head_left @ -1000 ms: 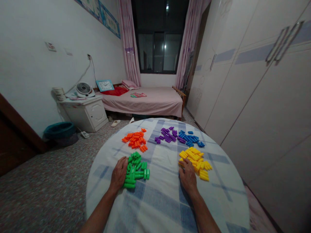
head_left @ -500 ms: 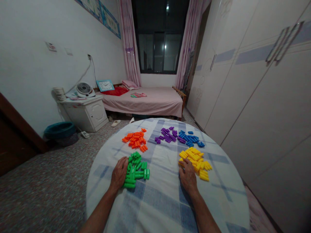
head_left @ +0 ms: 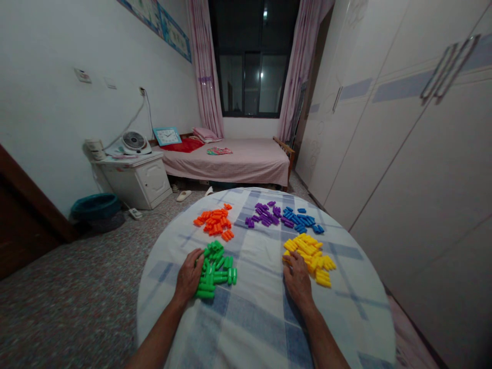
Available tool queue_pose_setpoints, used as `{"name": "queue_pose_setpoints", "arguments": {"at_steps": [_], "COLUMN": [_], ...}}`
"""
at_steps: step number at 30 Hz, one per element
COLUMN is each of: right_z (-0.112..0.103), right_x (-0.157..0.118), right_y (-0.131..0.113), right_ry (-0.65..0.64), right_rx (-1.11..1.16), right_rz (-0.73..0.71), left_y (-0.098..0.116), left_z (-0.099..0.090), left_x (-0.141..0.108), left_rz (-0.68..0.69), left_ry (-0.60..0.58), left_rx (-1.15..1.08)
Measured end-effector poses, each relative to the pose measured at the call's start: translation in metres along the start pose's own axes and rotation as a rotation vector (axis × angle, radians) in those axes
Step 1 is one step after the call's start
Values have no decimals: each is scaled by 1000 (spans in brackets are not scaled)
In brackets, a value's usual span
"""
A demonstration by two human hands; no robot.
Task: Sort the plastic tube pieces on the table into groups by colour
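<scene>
My left hand (head_left: pixel 189 275) rests on the cloth against the left edge of a pile of green plastic pieces (head_left: pixel 210 274). Its fingers are stretched out and it holds nothing that I can see. At the near left edge of a pile of yellow plastic pieces (head_left: pixel 312 251) lies my right hand (head_left: pixel 298 277), palm down with fingers apart, its fingertips touching the pile. Both piles are made of short, tube-like pieces; some are partly covered by my hands.
Farther back on the round table (head_left: pixel 253 328) lie orange pieces (head_left: pixel 217 221), purple pieces (head_left: pixel 265 214) and blue pieces (head_left: pixel 302 219). Past the table stands a bed (head_left: pixel 249 159). A wardrobe (head_left: pixel 415 169) runs along the right, and a bin (head_left: pixel 96 210) sits on the floor at left.
</scene>
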State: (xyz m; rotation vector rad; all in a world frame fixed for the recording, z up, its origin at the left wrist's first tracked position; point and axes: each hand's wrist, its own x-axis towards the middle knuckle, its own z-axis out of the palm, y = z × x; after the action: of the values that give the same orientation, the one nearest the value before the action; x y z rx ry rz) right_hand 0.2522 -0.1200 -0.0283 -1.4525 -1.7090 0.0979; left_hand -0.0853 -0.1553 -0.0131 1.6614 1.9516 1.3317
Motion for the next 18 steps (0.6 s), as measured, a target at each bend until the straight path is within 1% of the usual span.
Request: {"name": "queue_pose_setpoints", "arguments": {"at_steps": [8, 18], "right_z": [1, 0], "right_x": [0, 1], "right_y": [2, 1], "right_ry": [2, -16], "right_rx": [-14, -5], "right_rz": [-18, -16], "left_y": [-4, -5], "left_z": [2, 1], "left_x": [1, 0], "left_rz": [19, 33], "left_ry": [13, 2], "left_rx": [2, 27]}}
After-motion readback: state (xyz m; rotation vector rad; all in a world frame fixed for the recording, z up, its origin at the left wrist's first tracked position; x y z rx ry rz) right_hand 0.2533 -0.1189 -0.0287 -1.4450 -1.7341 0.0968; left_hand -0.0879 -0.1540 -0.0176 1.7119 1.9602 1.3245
